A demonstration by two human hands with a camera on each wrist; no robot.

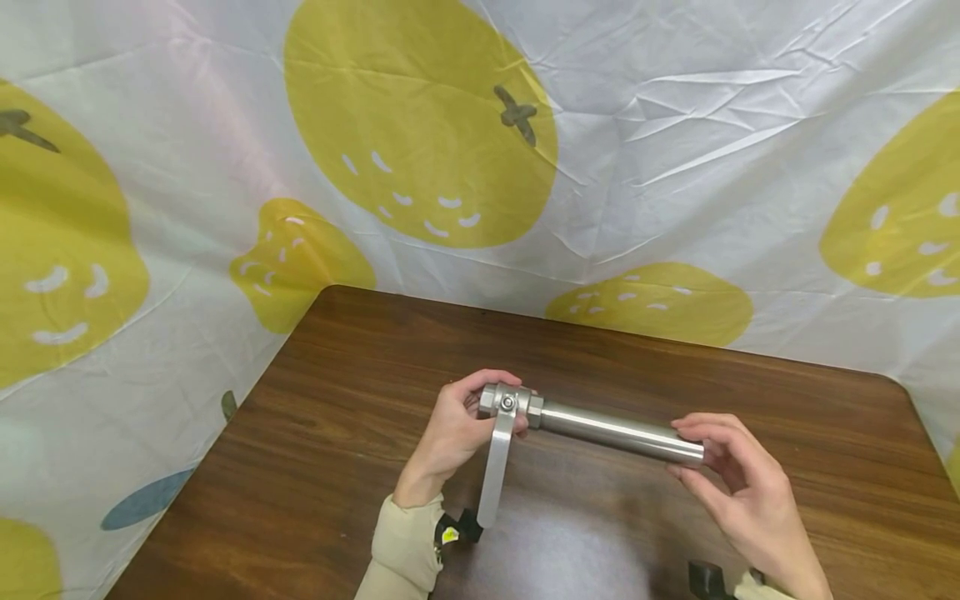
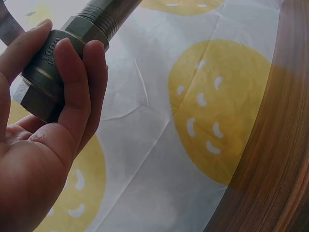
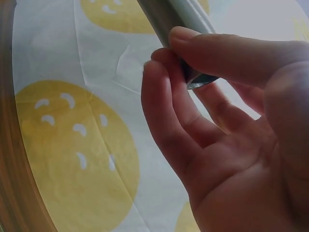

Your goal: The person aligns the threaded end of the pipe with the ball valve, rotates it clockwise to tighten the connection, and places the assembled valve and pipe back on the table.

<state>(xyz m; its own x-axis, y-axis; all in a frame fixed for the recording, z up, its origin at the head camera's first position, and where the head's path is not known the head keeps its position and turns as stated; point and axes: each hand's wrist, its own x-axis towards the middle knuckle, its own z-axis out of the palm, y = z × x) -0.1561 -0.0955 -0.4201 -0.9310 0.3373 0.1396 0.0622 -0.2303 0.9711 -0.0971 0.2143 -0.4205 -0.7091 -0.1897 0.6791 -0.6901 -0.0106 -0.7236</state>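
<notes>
White fruit-print cloth (image 1: 622, 183) is backing a brown wooden table (image 1: 375, 383). Inside its far edge, the left hand (image 1: 453, 429) is gripping a silver lever-handled valve (image 1: 509, 403), the right hand (image 1: 750, 477) pinching its metal tube (image 1: 615, 431).

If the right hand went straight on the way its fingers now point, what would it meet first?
The right hand holds one end of the metal tube; sliding leftward along it, it would probably meet the valve first, gripped by the left hand. Exact depth is unclear.
</notes>
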